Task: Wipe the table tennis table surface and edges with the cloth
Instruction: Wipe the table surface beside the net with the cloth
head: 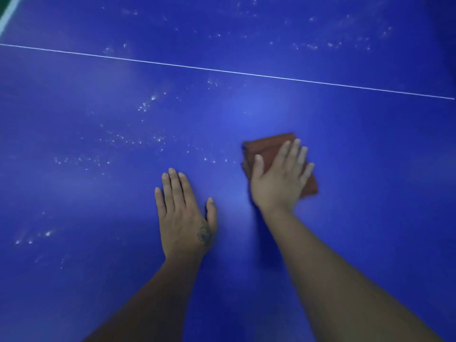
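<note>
We see the blue table tennis worktop filling the whole view from above, with both of the person's bare forearms reaching out over it. The right hand lies flat on the folded reddish-brown cloth, fingers straight and spread, pressing it down onto the surface at centre right; the cloth shows beyond the fingertips on the far side and at the right edge of the palm. That grip is not clamped round the cloth, only pressing on it. The left hand rests flat on the bare surface just left of the cloth hand, fingers straight and together, holding nothing; we judge that it braces the body.

As for progress, we judge the wiping to be under way but far from finished. The patch round the cloth and to its right looks even and free of marks. To the left, pale specks are scattered in bands across the surface, starting just beside the cloth's left edge and running out toward the left side. More specks lie on the far side of the thin white line that crosses the worktop from left to right. A strip of white edge line shows at the far left corner; the other edges are out of view, so we cannot tell whether any edge is wiped. What is left, then, is the speckled left area, the far part, and probably the edges.
</note>
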Tool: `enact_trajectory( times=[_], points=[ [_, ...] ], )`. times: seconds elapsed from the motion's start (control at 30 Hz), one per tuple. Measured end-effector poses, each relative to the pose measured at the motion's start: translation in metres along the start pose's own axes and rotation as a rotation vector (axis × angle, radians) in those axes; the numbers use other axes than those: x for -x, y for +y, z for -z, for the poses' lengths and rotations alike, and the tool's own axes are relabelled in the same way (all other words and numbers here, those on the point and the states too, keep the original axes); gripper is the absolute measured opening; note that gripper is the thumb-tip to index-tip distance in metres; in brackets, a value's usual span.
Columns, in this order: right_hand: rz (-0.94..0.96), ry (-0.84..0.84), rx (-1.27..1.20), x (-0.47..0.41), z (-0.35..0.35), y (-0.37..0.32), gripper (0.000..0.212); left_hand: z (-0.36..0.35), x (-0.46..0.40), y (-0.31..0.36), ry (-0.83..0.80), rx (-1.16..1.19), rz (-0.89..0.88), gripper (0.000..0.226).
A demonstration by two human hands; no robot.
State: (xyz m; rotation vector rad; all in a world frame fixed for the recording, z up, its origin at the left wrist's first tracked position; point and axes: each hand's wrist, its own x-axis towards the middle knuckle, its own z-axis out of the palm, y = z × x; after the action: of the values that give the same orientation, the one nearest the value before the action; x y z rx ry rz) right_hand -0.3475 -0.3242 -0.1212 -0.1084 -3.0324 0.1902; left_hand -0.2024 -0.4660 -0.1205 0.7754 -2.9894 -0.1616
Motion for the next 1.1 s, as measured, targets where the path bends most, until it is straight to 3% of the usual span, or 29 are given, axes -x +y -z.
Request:
enact_trajectory(
  times=[0.1,0.2,0.3,0.43,0.63,0.73,0.9,1.0,1.1],
  points=[
    [0.195,-0.044,-0.063,0.008,-0.006,-0.054,0.084,0.000,0.000,0.000,0.004,0.002,0.007,0.085],
    [0.292,-0.087,-0.124,0.001,-0.005,-0.048,0.083,0.002,0.000,0.000,0.006,0.042,0.029,0.085],
    [0.208,-0.052,-0.114,-0.030,0.001,0.020,0.082,0.005,0.001,-0.001,0.017,0.139,0.058,0.082],
    [0.066,-0.110,-0.042,-0.096,0.013,0.108,0.086,0.005,0.000,0.003,0.011,0.082,0.076,0.082],
    [0.027,-0.120,-0.013,-0.131,0.001,0.062,0.087,0.004,-0.001,0.005,-0.004,0.044,0.087,0.081],
    [0.162,-0.150,-0.031,-0.133,-0.004,0.003,0.086,0.002,-0.001,0.004,0.006,0.049,0.089,0.080],
    [0.556,-0.206,-0.055,-0.123,-0.011,-0.087,0.087,-0.001,0.000,0.001,0.036,0.057,0.072,0.081],
    [0.714,-0.212,-0.010,-0.137,-0.010,-0.073,0.086,0.001,-0.002,0.004,0.020,0.058,0.075,0.082],
    [0.718,-0.153,0.027,-0.158,-0.004,-0.015,0.081,0.003,-0.002,0.005,0.012,0.069,0.078,0.082]
  ],
)
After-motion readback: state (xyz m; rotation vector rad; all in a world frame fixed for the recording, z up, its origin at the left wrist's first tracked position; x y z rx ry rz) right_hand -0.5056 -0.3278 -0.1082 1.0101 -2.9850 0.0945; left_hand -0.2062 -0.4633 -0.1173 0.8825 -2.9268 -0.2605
